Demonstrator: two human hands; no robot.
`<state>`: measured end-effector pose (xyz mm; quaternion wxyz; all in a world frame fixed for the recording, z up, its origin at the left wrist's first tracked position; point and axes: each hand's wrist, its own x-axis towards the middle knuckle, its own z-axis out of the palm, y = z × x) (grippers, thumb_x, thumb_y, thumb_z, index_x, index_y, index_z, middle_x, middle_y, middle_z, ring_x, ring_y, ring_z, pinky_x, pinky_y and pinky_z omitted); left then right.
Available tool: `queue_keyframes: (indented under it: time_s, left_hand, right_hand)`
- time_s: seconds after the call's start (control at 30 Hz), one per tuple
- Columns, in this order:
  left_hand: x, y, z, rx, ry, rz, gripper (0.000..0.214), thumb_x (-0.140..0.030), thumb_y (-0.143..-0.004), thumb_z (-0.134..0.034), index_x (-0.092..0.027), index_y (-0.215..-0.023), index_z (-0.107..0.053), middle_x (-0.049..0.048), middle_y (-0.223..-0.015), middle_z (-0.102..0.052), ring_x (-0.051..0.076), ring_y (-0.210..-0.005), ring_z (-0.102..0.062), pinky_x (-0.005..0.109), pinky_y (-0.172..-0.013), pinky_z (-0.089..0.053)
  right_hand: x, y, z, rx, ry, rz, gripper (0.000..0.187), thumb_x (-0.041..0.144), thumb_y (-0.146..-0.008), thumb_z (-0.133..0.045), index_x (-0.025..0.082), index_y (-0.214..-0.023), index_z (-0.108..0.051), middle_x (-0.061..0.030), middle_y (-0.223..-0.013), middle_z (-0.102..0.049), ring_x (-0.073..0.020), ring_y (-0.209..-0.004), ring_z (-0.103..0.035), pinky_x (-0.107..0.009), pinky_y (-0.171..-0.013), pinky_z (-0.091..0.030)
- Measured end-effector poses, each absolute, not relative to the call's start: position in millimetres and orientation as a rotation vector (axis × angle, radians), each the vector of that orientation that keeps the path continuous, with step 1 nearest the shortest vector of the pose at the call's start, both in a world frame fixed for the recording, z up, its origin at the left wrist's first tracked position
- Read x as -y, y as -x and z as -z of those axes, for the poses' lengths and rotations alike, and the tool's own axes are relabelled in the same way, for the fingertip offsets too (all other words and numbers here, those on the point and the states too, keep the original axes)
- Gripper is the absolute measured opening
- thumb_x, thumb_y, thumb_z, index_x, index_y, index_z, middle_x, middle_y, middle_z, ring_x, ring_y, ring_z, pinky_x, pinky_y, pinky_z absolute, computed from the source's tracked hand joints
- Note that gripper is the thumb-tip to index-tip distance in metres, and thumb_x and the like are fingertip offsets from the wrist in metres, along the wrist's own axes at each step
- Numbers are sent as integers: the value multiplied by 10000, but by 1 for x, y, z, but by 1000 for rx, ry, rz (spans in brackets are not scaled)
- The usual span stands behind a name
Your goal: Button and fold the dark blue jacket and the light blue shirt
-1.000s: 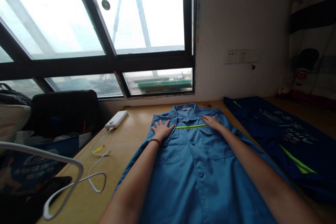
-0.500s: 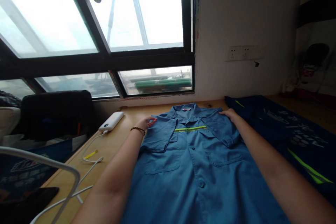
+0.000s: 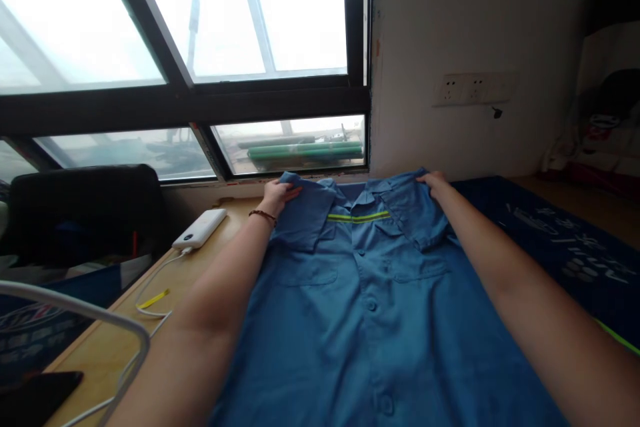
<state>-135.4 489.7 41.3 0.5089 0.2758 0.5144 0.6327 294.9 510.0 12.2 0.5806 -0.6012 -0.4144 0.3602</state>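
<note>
A blue short-sleeved work shirt (image 3: 340,320) with a yellow-green stripe across its chest lies front side up on the wooden table. My left hand (image 3: 279,195), with a beaded bracelet at the wrist, pinches its left shoulder edge near the sleeve top. At the opposite shoulder, my right hand (image 3: 434,181) grips the cloth between thumb and fingers. Both shoulders are raised a little off the table, with the collar sagging between them. The shirt's bottom edge is out of view.
A white power bank (image 3: 201,228) with a white cable and a yellow strip (image 3: 155,299) are on the table (image 3: 220,240) to the left. A dark phone-like object (image 3: 43,397) lies nearer. Navy printed cloth (image 3: 560,240) lies right. Window and wall stand behind.
My left hand has closed on the shirt's shoulder. Both hands have lifted the shoulders upward, and the collar now droops between them. The camera view has shifted slightly.
</note>
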Motion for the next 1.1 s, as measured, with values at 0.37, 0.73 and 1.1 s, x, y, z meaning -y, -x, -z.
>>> queue_keyframes:
  time_s: [0.37,0.73,1.1]
  left_hand:
    - [-448,144,-95,-683,-1051,-1904,170,-86,-606,-587,-124,-761,-527,50,-763,-630,198,-778,-641,374,-801,-490]
    - [-262,198,21,-1470,-1688,-880,356,-182,-580,-604,-137,-931,-569,44,-819,-644,220,-768,-608,338,-726,-487]
    - [-223,156,2,-1961,-2797,-272,293,-66,-683,-438,-214,-859,-620,119,-907,-620,297,-1000,-484,517,-979,-146]
  right_hand:
    - [-473,-317,-96,1103,912,-792,234,129,-510,-671,184,-718,-580,-15,-723,-644,-173,-692,-598,-300,-659,-505]
    - [-248,-324,30,2032,1401,-597,516,164,-621,-556,211,-1131,-501,-40,-1017,-622,-218,-883,-599,-298,-761,-466]
    - [-219,-296,21,2664,1292,357,408,47,-653,-481,160,-1036,-565,-94,-913,-597,-231,-876,-542,-342,-775,-431]
